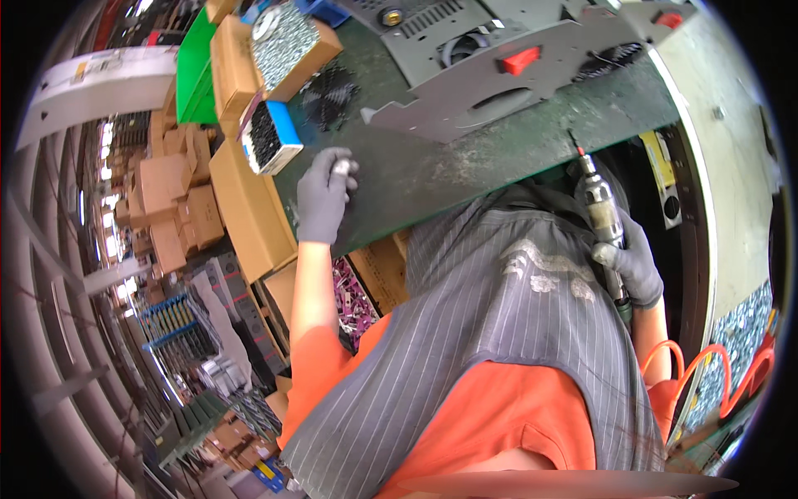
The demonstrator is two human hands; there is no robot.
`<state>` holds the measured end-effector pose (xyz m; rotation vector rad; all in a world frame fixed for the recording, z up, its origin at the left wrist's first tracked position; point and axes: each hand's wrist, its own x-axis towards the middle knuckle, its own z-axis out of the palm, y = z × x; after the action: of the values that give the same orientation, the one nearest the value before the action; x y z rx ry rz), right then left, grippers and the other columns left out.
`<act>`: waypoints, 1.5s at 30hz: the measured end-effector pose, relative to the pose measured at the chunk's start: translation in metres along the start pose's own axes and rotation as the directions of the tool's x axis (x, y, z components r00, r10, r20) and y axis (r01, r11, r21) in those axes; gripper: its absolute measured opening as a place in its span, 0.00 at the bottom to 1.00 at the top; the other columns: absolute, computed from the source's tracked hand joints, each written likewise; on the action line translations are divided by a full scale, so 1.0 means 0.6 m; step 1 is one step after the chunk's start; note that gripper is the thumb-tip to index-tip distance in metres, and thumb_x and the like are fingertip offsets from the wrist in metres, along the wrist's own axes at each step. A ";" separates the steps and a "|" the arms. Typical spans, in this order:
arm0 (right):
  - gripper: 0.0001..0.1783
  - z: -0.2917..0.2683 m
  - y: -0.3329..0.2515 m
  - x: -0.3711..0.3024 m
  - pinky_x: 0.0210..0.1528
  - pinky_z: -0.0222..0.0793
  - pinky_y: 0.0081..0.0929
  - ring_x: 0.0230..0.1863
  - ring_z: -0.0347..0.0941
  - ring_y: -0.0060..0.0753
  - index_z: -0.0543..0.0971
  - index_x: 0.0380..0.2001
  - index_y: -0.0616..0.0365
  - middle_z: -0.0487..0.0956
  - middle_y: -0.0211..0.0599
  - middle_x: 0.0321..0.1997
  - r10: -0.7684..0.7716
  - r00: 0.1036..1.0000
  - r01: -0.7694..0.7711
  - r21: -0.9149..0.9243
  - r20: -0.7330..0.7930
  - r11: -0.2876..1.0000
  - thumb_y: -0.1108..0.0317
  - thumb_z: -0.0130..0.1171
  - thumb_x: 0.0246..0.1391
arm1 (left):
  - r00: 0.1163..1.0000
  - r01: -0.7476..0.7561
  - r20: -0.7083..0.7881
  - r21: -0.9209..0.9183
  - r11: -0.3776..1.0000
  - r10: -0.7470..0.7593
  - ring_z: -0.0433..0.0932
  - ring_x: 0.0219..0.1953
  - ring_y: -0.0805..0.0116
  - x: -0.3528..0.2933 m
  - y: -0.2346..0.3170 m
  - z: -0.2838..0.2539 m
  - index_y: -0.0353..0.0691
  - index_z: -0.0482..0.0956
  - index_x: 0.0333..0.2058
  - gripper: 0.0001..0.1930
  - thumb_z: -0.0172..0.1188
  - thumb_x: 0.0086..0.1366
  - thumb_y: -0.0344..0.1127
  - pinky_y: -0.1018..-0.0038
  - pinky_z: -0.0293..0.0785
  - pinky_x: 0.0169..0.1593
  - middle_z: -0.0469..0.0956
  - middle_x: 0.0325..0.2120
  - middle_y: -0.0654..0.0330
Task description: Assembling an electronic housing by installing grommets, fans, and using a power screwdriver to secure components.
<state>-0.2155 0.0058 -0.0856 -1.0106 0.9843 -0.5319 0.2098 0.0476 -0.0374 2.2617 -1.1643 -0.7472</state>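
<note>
My right hand [638, 264], in a grey glove, is wrapped round a pneumatic screwdriver [602, 209]. The tool's thin bit points up and away from me, close to the bench's front edge. My left hand [322, 193], gloved in grey too, is over the left end of the dark green workbench [399, 179]. Its fingers are curled together, and whatever they may hold is too small to make out. Just beyond it is a blue and white box of small black screws [268, 137]. A grey sheet-metal housing [449, 108] with red corner pieces and fans stands across the bench.
Black wire fan guards [330, 96] lie near a cardboard box of small silvery parts [287, 50]. A green bin [196, 71] is at the far left. An orange coiled hose [721, 370] hangs at the right. A box of purple parts [353, 303] sits below the bench.
</note>
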 end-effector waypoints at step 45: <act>0.29 -0.130 -0.062 0.014 0.38 0.65 0.26 0.32 0.69 0.27 0.73 0.42 0.67 0.74 0.34 0.29 -0.233 0.964 0.188 -0.295 -0.125 0.937 0.59 0.67 0.39 | 0.381 -0.918 0.205 -0.031 0.395 0.902 0.74 0.46 0.63 -0.019 0.501 0.091 0.35 0.70 0.52 0.28 0.63 0.54 0.41 0.70 0.69 0.51 0.75 0.45 0.54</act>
<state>-0.2775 -0.0534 -0.0701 -1.3551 1.1206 -0.6710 -0.0038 -0.1082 0.1159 1.1772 -2.2639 -0.4125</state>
